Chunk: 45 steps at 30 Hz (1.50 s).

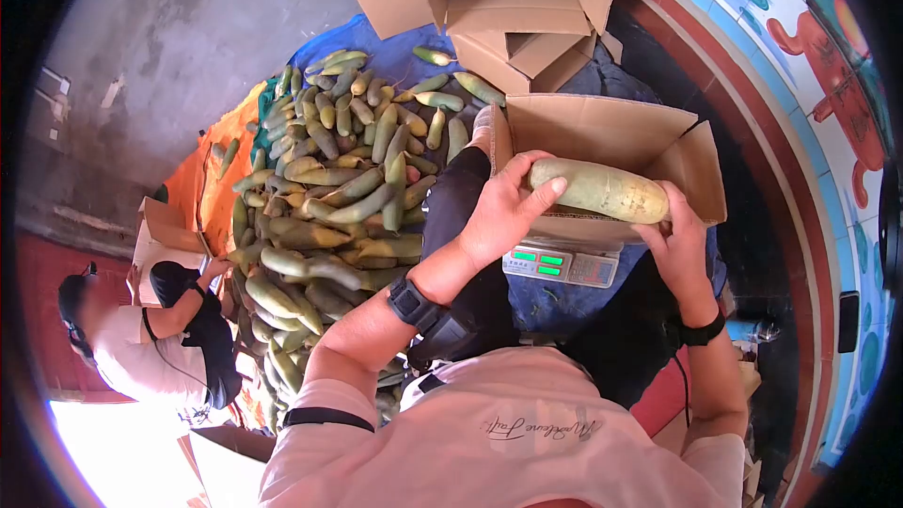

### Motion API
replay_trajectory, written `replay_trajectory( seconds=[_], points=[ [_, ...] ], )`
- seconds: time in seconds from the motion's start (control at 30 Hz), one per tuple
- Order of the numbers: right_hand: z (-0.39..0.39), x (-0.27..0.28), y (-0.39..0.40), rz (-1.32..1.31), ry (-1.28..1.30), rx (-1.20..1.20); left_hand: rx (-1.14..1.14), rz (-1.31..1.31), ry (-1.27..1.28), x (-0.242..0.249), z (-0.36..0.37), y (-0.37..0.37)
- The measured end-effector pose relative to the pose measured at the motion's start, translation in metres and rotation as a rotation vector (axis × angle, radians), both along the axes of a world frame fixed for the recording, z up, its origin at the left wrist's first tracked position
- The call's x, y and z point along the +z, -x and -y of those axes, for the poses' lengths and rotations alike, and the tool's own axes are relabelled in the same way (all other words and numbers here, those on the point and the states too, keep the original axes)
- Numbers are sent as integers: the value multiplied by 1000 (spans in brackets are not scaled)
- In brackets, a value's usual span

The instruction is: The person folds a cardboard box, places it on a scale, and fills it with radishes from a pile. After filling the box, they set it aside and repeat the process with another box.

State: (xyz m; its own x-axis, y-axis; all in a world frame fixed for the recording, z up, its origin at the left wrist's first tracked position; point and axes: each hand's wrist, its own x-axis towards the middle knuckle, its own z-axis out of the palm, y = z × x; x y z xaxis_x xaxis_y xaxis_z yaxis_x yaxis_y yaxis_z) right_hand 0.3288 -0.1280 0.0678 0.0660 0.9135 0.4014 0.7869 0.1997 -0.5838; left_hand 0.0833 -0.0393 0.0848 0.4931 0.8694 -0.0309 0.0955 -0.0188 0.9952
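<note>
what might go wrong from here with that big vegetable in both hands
The vegetable is held towards its ends by the left hand and right hand, so it might slip. If dropped, it could bump the open cardboard box and perhaps disturb the reading on the scale close by.

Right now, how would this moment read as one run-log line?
left hand: on one end of pale green vegetable; right hand: on other end; open carton: beneath vegetable; scale display: lit; vegetable heap: left of carton

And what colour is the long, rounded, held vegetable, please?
In the head view, the vegetable is pale green, partly yellowish.
</note>
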Motion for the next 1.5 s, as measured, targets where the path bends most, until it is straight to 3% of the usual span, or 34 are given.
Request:
replay_trajectory(
  seconds=[0.07,0.13,0.17,0.27,0.53,0.67,0.73,0.87,0.97,1.03,1.23,1.37,1.5],
  points=[
    [-6,6,-3,112,-63,-38,12,-133,-143,-5,-2,6],
    [-14,6,-11,201,-55,-67,61,-491,-862,-25,-11,13],
    [-19,6,-16,289,-49,-100,62,-492,-860,-33,-11,16],
    [-38,0,-37,455,-32,-97,-115,-865,-886,-55,-7,23],
    [-79,-40,-51,669,295,82,-107,-869,-932,-71,-14,20],
    [-91,-45,-45,613,388,127,-94,-858,-958,-74,-14,22],
    [-96,-49,-52,453,366,97,-91,-858,-952,-75,-12,22],
    [-100,-63,-74,593,463,158,-73,-847,-943,-80,-11,22],
    [-87,-52,-74,582,536,41,-54,-798,-947,-77,-11,22],
    [-79,-42,-66,437,334,-8,-50,-798,-953,-78,-10,22],
    [-31,-16,-26,299,128,-34,-19,-757,-932,-76,-13,26],
    [3,-31,-35,394,51,-87,29,-580,-872,-71,-8,40],
    [32,-40,-47,586,41,-176,267,-551,-815,-76,-16,75]
  ],
)
